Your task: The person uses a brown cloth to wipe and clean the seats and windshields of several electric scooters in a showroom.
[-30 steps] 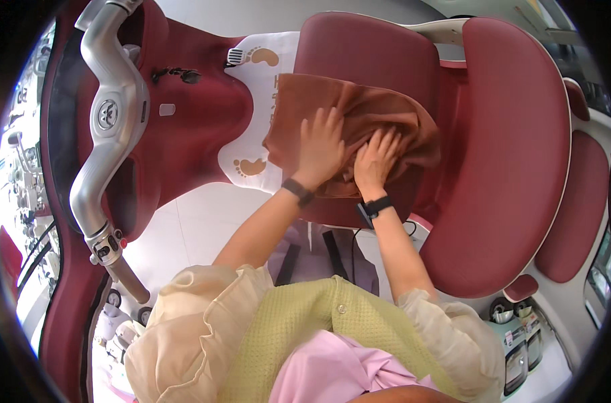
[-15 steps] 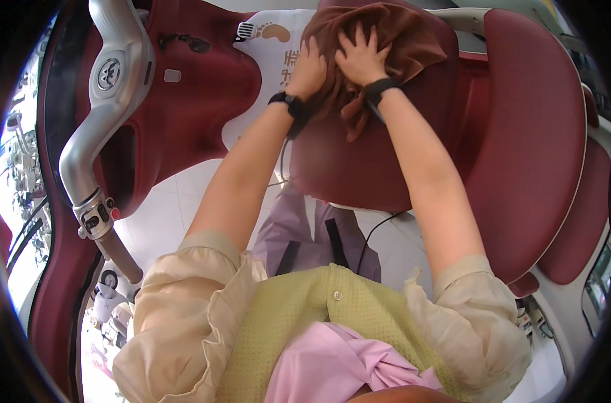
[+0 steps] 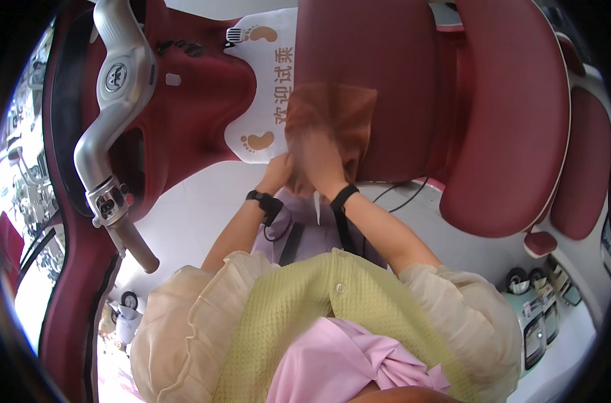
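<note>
A brown cloth [image 3: 349, 111] lies over the near left part of the dark red scooter seat [image 3: 366, 40], its lower folds bunched at the seat's near edge. My right hand [image 3: 322, 161] presses on the cloth, its fingers smeared by motion. Beside it, my left hand [image 3: 277, 173] touches the cloth's left lower side, and its fingers are hidden or blurred. Both wrists wear black bands. A small white strip [image 3: 317, 208] hangs just below the hands.
Left of the seat lies a white foot mat [image 3: 252, 80] with brown footprints. The silver handlebar [image 3: 127, 80] curves along the left, its brown grip [image 3: 136, 245] reaching toward me. A red backrest [image 3: 514, 121] stands right. A black cable [image 3: 413, 195] loops below the seat.
Both hands and the brown cloth have come from the seat's far side to its near edge. The far part of the seat and more of the mat now show.
</note>
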The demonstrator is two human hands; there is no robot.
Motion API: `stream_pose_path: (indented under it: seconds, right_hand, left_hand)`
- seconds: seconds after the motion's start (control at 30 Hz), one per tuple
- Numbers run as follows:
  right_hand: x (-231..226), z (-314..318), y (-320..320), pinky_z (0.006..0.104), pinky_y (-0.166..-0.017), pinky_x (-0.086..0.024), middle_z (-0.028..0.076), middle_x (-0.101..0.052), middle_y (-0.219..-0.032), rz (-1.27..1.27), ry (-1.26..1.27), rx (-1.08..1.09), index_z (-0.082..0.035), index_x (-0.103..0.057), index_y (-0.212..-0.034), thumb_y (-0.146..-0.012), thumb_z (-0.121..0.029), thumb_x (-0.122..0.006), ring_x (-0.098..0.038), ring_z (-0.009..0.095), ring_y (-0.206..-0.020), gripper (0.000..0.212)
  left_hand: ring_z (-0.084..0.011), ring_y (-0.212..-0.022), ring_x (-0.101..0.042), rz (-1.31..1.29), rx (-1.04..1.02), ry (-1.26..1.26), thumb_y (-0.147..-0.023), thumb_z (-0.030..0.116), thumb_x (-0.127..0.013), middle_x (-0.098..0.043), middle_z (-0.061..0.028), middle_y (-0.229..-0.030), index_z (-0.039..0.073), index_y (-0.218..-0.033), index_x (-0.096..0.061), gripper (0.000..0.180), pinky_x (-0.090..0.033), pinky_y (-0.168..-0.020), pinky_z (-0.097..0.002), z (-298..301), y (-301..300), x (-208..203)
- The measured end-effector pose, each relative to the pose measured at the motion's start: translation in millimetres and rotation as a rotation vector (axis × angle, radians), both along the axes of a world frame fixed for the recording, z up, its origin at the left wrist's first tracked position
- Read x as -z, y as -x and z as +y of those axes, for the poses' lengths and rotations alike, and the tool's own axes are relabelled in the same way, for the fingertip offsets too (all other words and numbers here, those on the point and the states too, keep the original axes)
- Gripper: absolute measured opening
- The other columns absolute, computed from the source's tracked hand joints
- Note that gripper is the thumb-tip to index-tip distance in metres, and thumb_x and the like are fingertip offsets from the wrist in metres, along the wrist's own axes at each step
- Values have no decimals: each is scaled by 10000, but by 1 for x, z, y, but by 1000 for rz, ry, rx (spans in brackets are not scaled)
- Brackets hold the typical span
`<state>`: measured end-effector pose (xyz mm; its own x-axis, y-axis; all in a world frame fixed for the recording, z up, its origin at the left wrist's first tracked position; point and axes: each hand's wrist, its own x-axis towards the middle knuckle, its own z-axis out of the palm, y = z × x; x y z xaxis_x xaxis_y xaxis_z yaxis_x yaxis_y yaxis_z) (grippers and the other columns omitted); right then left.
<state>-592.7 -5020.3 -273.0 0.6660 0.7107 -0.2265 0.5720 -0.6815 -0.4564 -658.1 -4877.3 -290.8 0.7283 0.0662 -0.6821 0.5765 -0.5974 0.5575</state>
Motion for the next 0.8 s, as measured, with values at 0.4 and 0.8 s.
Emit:
stream_pose_path:
  seconds: [0.4, 0.8]
  right_hand:
    - [-107, -97, -10, 452, -655, -463, 149, -615, -816, -92, -382, 619, -92, -604, -845, -864, -180, -495, -584, 344, -768, 142]
    - [-17, -107, 18, 358, -688, -453, 92, -560, -889, -544, 486, 671, -9, -552, -1037, -803, -139, -496, -537, 250, -833, 274]
  left_hand:
    - [-344, -872, -596, -657, 180, -178, -883, 181, -505, -631, -168, -936, 38, -990, -631, 219, -474, -737, -386, 23, -58, -126]
    - [-321, -918, -541, -1046, 262, -2, -774, 52, -565, -632, -104, -961, 44, -858, -639, 111, -451, -810, -396, -110, -104, -41]
